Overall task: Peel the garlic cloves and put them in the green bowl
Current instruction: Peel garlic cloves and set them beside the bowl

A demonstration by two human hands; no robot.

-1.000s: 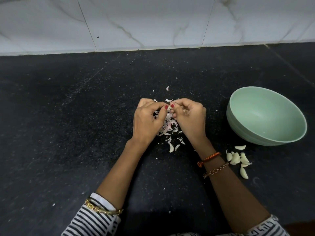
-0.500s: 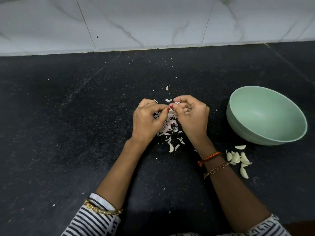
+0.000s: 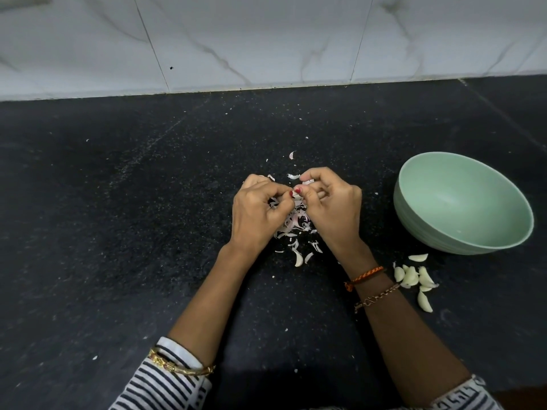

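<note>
Pinching one garlic clove [image 3: 297, 195] with left hand [image 3: 260, 214] and right hand [image 3: 331, 208], we keep peeling as before.

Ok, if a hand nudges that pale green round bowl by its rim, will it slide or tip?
The pale green round bowl already leans toward the camera, so it probably rocks easily. It looks empty, so likely light. On the smooth black stone counter it may skid.

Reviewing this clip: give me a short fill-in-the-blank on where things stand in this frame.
1. The green bowl holds ____ garlic cloves.
2. The loose cloves lie on the countertop beside the person's ____ forearm.
3. The pile of peels lies ____ the two hands.

Missing words: no; right; between
</note>
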